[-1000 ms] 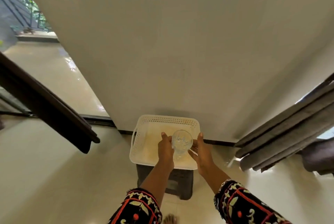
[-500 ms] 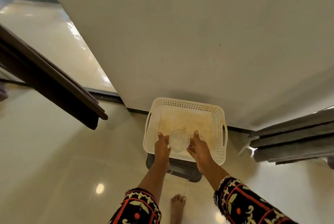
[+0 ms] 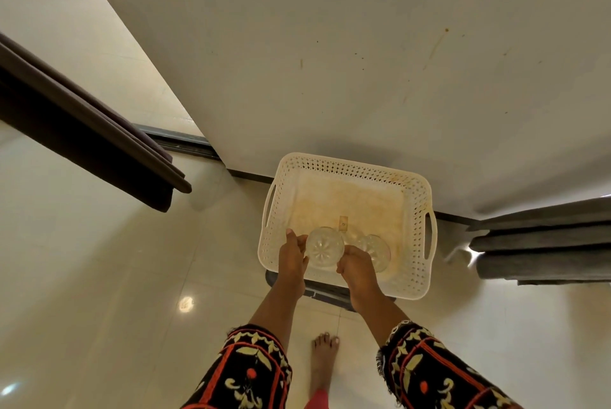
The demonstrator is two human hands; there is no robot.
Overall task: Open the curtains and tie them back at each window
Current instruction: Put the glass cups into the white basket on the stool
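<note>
Head view: both hands are low over a white basket, and neither is at a curtain.
Left grip: the left hand has its fingers curled round the left edge of a glass bowl, held over the basket's near side.
Right grip: the right hand is curled too, tucked between that bowl and a second glass bowl just to its right. It seems to hold the second one, but the grip itself is hidden.
Basket: it sits on a dark stool against the far wall, with a yellowish liner inside.
Floor: glossy tiles, with a bare foot near the stool.
Left curtain: the dark curtain hangs bunched at the left, well apart from the hands.
Right curtain: the grey curtain hangs gathered in folds at the right, also untouched.
Progress: both curtains look drawn aside, so I take the opening here as done. I can see no tie-back on either, so the tying seems left to do, and the hands must put the bowls down first.
</note>
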